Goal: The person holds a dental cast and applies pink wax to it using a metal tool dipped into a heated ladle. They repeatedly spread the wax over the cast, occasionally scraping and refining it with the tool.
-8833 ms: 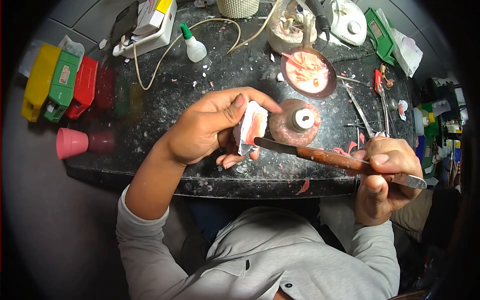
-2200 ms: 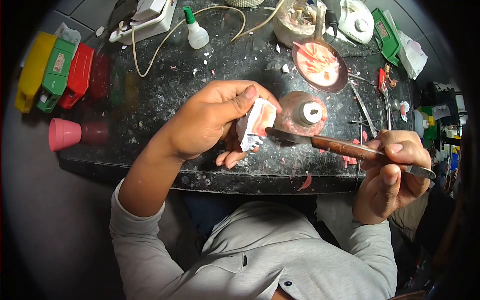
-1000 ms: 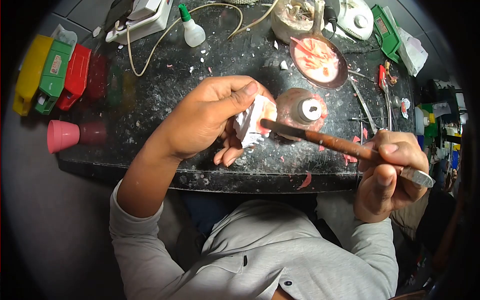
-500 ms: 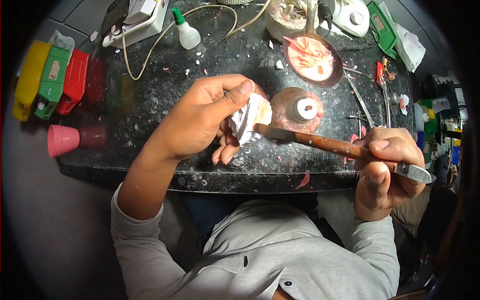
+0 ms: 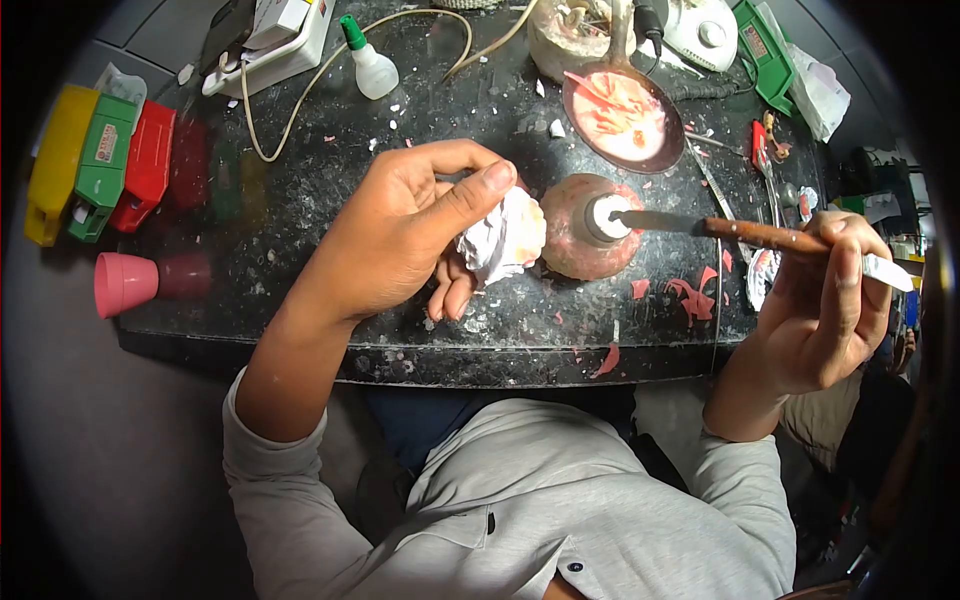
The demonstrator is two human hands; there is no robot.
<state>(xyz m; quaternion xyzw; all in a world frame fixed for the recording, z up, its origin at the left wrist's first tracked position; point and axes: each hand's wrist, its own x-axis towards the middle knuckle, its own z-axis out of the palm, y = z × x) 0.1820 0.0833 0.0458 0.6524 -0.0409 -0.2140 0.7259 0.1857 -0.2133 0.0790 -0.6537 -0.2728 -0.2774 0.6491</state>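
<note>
White plaster, by the look of it, makes up the rough piece (image 5: pixel 503 240) that the left hand (image 5: pixel 430 225) grips, thumb pressed on its upper edge and the other fingers curled behind and below. Held that way, most of its near face stays uncovered and turned toward the right hand (image 5: pixel 845 265), probably so that a tool can reach it without meeting the fingers. A patch of paler orange shows near its right edge.

The right hand is closed around the wooden handle of a knife (image 5: pixel 752 234), well back from the blade, which likely keeps the fingers away from the round jar (image 5: pixel 590 250). That jar stands between the two hands, just right of the plaster piece, within easy reach of both. The blade points leftward from the right hand, its tip at the jar's white mouth; whether they touch, I cannot tell, and no flame can be made out.

Beyond the jar, farther off and leftward of the right hand, sits a pan (image 5: pixel 674 148) with pink stuff (image 5: pixel 612 100) inside, its handle pointing away from the person. Pink scraps (image 5: pixel 690 298) lie left of the right hand, on the tabletop (image 5: pixel 290 205). Well left of the left hand, a pink cup (image 5: pixel 126 284) lies tipped, and a green-capped bottle (image 5: pixel 376 74) stands beyond that hand, perhaps placed there to leave the near space for working.
</note>
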